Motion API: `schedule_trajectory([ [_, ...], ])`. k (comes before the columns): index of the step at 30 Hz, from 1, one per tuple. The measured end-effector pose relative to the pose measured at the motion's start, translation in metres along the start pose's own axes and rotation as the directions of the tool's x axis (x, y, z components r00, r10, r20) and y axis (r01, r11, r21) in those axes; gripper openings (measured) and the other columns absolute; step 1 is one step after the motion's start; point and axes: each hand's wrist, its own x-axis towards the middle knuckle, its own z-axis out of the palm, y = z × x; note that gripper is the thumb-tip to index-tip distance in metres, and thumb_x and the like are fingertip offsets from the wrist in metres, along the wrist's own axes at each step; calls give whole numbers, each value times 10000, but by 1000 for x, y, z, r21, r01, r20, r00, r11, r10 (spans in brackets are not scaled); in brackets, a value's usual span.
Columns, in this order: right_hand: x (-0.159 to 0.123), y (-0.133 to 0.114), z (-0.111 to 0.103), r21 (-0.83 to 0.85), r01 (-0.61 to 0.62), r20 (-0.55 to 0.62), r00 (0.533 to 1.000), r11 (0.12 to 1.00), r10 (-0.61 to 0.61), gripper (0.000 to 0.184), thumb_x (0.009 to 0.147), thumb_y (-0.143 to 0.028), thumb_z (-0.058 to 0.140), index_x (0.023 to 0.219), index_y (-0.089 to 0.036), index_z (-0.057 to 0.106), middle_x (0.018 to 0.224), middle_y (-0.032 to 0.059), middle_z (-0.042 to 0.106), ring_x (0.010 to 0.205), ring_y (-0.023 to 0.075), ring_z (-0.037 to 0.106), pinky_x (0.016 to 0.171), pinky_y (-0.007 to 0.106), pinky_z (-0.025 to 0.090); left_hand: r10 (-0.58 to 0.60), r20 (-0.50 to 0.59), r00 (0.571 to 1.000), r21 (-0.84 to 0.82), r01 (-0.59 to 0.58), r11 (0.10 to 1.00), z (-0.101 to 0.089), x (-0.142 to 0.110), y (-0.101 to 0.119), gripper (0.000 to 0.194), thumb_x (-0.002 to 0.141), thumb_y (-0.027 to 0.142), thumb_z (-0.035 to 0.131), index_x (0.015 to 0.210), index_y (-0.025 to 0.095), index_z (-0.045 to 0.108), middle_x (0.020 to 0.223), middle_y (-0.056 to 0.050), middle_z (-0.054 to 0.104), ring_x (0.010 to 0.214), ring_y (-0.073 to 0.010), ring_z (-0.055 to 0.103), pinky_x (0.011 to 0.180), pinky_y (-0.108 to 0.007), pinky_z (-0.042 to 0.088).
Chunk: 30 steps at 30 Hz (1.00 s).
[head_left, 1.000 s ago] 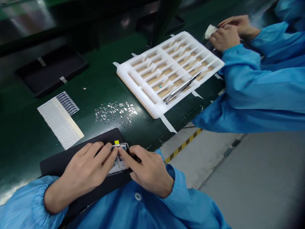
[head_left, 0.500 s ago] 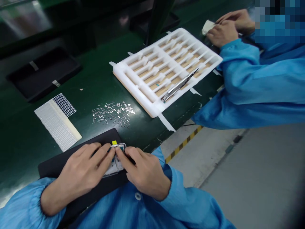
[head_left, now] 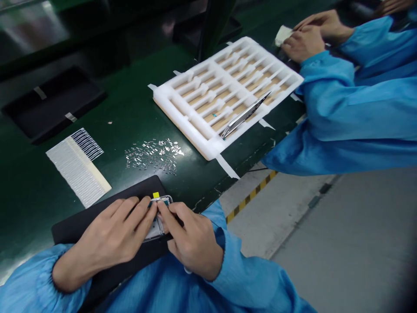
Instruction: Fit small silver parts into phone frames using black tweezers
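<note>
The left hand (head_left: pixel 110 234) and right hand (head_left: pixel 192 241), fingers curled, both grasp one small silver phone frame (head_left: pixel 157 228) on one black mat (head_left: pixel 137 189), with one yellow tag (head_left: pixel 156 195) just beyond.

The metal-edged frame (head_left: pixel 155 231) is largely hidden beneath the person's 2 hands, the left hand (head_left: pixel 110 230) and the right hand (head_left: pixel 192 243), so its inner parts cannot be read. The loose silver pieces (head_left: pixel 153 154) are too small to identify. A co-worker's hand (head_left: pixel 304 43) partly covers the white pad (head_left: pixel 282 34). Another hand (head_left: pixel 394 5) is cut off by the top edge.
</note>
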Motion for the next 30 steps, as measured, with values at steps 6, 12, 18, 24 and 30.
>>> schedule_trajectory([
  [6,-8,14,4,188,19,-13,1000,982,-17,496,966,-67,523,1451,-75,627,1013,115,693,802,200,723,597,299,635,16,24,1000,25,-17,1000,1,-1,2,310,1037,100,510,1246,11,721,1190,-209,762,1019,-318,706,842,-442,569],
  [12,-7,17,0,127,102,50,993,987,-109,592,882,-34,478,1460,-32,607,1010,136,693,833,236,722,606,325,658,9,2,1000,42,-9,999,4,-1,6,310,1026,87,534,1261,-18,706,1202,-228,759,1016,-326,719,866,-455,572],
  [18,-1,12,-3,60,55,71,996,997,-60,511,931,-23,444,1399,-50,647,988,130,712,800,213,723,605,299,638,-27,7,1000,1,27,1000,4,-2,5,312,1024,89,535,1267,-7,705,1198,-203,776,996,-344,731,846,-472,602],
  [24,4,9,-6,42,51,59,997,998,-54,491,920,9,407,1333,-19,671,958,129,721,739,210,702,564,315,616,-19,7,1000,-13,19,1000,4,-3,3,317,1015,90,552,1277,-17,696,1212,-218,770,997,-357,743,821,-485,633],
  [30,7,5,-7,43,25,34,999,999,-26,448,949,11,407,1288,-22,698,923,114,725,703,196,688,571,300,588,-20,-5,1000,-25,20,999,2,0,3,297,1017,82,557,1256,-17,703,1201,-218,775,982,-355,748,795,-479,645],
])
